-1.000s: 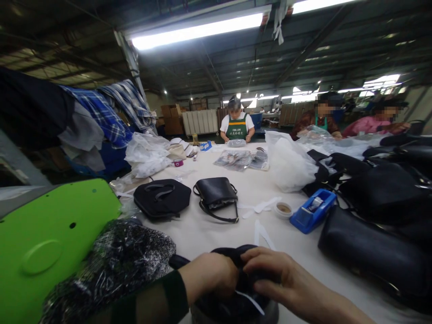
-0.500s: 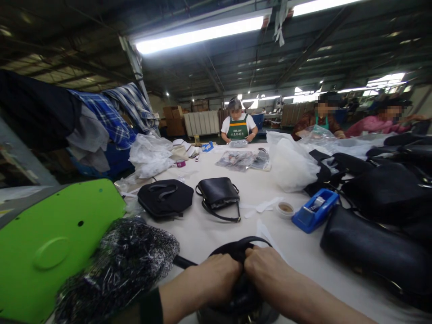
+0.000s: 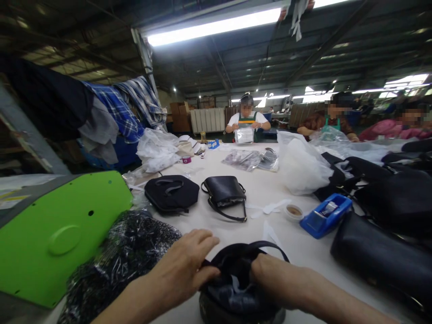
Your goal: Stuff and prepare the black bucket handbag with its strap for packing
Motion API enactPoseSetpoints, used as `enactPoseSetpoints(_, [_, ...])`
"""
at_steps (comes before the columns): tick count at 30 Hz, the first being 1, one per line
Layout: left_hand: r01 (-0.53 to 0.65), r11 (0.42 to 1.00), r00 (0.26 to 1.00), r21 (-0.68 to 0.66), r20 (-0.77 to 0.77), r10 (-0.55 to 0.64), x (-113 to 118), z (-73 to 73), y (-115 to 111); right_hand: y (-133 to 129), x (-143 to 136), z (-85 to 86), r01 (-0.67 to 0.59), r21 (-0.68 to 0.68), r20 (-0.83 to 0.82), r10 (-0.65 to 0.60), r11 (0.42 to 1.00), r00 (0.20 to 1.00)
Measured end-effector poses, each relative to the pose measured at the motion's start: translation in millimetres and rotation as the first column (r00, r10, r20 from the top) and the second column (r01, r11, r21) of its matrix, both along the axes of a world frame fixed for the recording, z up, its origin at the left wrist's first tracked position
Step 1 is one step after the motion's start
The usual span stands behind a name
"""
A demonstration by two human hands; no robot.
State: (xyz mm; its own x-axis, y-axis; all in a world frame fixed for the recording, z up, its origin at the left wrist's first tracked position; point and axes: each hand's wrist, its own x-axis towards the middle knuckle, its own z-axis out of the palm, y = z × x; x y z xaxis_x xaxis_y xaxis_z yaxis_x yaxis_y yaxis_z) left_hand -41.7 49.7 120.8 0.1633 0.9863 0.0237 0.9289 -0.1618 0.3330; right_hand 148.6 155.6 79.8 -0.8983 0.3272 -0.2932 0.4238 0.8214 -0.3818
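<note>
A black handbag (image 3: 232,303) stands at the front of the table, its mouth spread apart. Dark lining and a pale strip show inside. My left hand (image 3: 187,258) is at the bag's left rim, fingers stretched out and thumb apart over the edge. My right hand (image 3: 273,274) is closed at the right side of the opening, knuckles up, gripping the rim; its fingertips are hidden. A black handle (image 3: 270,245) arches up behind my right hand.
Crumpled black-speckled plastic (image 3: 124,256) and a green panel (image 3: 64,238) lie left. Beyond are two black bags, one a small handbag (image 3: 224,191). A blue tape dispenser (image 3: 326,216), a small round tub (image 3: 293,211) and more black bags (image 3: 381,256) lie right. Co-workers sit across the table.
My hands have moved apart, and the bag's mouth has opened between them. My left hand has gone left and loosened from a fist. A co-worker opposite has lifted a clear plastic packet.
</note>
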Motion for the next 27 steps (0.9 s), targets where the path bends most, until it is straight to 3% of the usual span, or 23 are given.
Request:
enactPoseSetpoints(2, [-0.157,0.987,0.986,-0.039,0.045,0.158,-15.6,-9.4,-13.1,3.1,-0.2,5.4,-0.006,-0.033,0.016,0.007,0.999,1.0])
enactPoseSetpoints(4, [-0.238,0.971,0.959,-0.03,0.152,0.24,-26.1,-20.9,-23.0,5.1,0.3,10.2,0.003,-0.064,-0.013,-0.004,0.998,1.0])
enactPoseSetpoints(6, [-0.254,0.967,0.922,0.037,0.311,0.23,-29.6,-29.1,-28.1,4.7,1.1,12.6,0.027,-0.11,-0.079,-0.036,0.994,0.996])
enactPoseSetpoints(9, [-0.179,0.963,0.886,0.201,0.458,0.07,-22.7,-32.0,-26.0,0.4,2.0,11.8,0.063,-0.189,-0.176,-0.097,0.98,0.98])
enactPoseSetpoints(11, [-0.054,0.958,0.905,0.282,0.42,-0.072,-12.4,-31.9,-20.0,-2.6,2.2,10.3,0.081,-0.212,-0.188,-0.122,0.974,0.975])
enactPoseSetpoints(13, [0.062,0.958,0.943,0.281,0.298,-0.148,0.0,-34.4,-12.2,-4.5,2.0,9.8,0.105,-0.218,-0.179,-0.145,0.97,0.973])
enactPoseSetpoints(16, [0.105,0.982,0.991,0.158,0.063,-0.117,18.5,-43.6,0.8,-5.9,2.0,12.1,0.092,-0.244,-0.148,-0.131,0.965,0.98])
enactPoseSetpoints(20, [0.101,0.992,0.981,-0.077,-0.156,-0.112,35.2,-51.5,17.6,-7.7,4.5,19.8,0.038,-0.297,-0.122,-0.077,0.954,0.99])
enactPoseSetpoints(24, [0.039,0.986,0.993,-0.164,-0.102,-0.056,38.5,-42.8,23.5,-7.5,10.6,23.4,0.179,-0.226,-0.079,-0.201,0.957,0.976])
enactPoseSetpoints(27, [0.092,0.983,0.995,-0.161,-0.034,-0.098,37.0,-35.2,16.7,-6.7,14.6,18.2,0.224,-0.222,-0.137,-0.258,0.949,0.956])
